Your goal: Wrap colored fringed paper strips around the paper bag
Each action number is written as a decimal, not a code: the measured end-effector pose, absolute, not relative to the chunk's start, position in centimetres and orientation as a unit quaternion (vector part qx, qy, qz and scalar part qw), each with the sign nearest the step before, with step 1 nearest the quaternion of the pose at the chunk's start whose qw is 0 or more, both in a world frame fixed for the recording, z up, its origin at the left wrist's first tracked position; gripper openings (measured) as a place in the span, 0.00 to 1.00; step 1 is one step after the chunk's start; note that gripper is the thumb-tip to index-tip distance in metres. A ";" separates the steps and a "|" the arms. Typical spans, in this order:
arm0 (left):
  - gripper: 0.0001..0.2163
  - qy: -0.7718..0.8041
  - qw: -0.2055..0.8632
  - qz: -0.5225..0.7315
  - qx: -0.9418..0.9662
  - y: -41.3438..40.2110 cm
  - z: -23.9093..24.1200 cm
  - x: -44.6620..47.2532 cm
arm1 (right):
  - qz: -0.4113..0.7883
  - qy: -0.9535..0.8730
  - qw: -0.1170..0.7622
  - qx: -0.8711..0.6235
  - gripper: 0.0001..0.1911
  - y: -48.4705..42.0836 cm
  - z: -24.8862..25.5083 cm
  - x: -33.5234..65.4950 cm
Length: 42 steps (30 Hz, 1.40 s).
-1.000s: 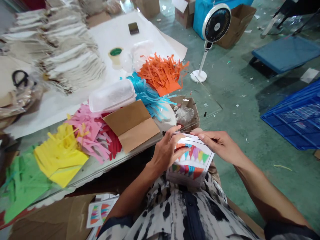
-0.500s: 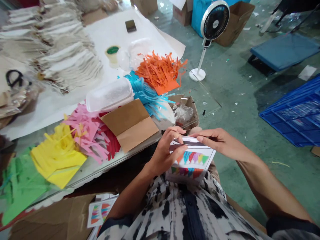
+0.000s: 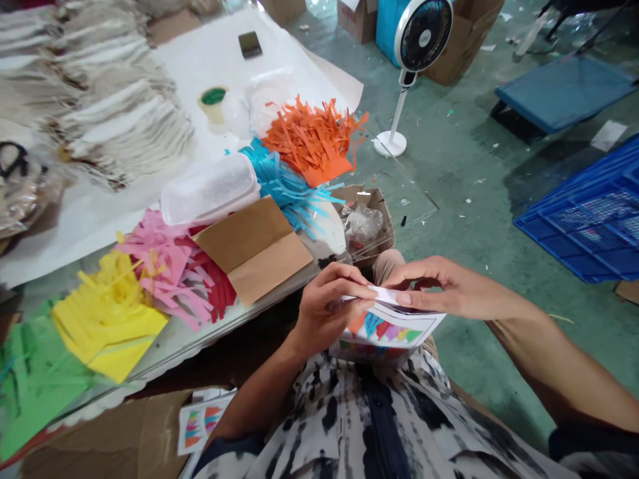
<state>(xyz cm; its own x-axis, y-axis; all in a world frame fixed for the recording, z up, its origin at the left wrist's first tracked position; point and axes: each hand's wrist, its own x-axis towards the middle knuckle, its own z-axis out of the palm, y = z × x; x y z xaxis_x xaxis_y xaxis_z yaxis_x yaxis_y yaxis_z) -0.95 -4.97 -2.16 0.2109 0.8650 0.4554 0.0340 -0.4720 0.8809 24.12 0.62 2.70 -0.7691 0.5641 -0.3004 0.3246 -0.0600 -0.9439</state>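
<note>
Close to my body I hold a white printed packet (image 3: pixel 387 326) with rows of colourful bunting pictured on its front. My left hand (image 3: pixel 332 303) pinches its upper left edge between thumb and fingers. My right hand (image 3: pixel 439 289) grips the top edge on the right, fingers laid along the rim. The top of the packet bends under the fingertips. What is inside it cannot be seen. Just left of my hands, a folded brown card (image 3: pixel 257 246) lies on the table edge, near fringed tissue paper in blue (image 3: pixel 279 179) and red (image 3: pixel 219 286).
Orange (image 3: pixel 314 143), pink (image 3: pixel 172 266), yellow (image 3: pixel 107 316) and green (image 3: pixel 42 372) fringed paper lie along the table, with a clear plastic box (image 3: pixel 210 189). Similar printed sheets (image 3: pixel 202 422) lie below. A fan (image 3: pixel 424 40) and blue crate (image 3: pixel 589 213) stand on the floor.
The packet's top edge, earlier showing a dark gap, is now pressed and bent over under my fingers. My right hand has shifted slightly right, and the view has turned a little.
</note>
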 end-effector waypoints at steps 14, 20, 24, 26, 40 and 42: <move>0.08 0.317 0.413 0.437 0.733 -4.6 0.1 -3.1 | 0.342 -0.861 0.212 -0.313 0.30 -3.7 2.4 24.7; 0.08 0.350 0.299 0.349 0.816 -4.9 1.8 -2.8 | 0.315 -0.874 0.207 -0.306 0.31 -4.2 2.6 24.8; 0.08 0.352 0.308 0.369 0.803 -4.6 1.9 -2.6 | 0.296 -0.881 0.218 -0.299 0.30 -4.0 2.8 24.5; 0.08 0.342 0.325 0.379 0.796 -4.2 1.9 -2.6 | 0.288 -0.885 0.219 -0.294 0.29 -3.6 3.1 24.2; 0.10 0.338 0.163 0.508 0.775 -6.8 2.8 -6.1 | 0.284 -0.860 0.336 -0.260 0.18 -1.4 3.0 20.8; 0.10 0.342 0.141 0.511 0.776 -7.5 2.9 -6.6 | 0.267 -0.871 0.339 -0.234 0.18 -1.3 3.2 20.0</move>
<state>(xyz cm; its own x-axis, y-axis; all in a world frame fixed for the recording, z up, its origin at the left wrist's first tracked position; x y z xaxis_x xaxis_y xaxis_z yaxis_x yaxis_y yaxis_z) -6.60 -7.53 2.95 0.2444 0.6747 0.6964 0.3868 -0.7264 0.5680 20.00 -1.34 3.17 -0.6604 0.5894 0.4652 0.2268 0.7472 -0.6247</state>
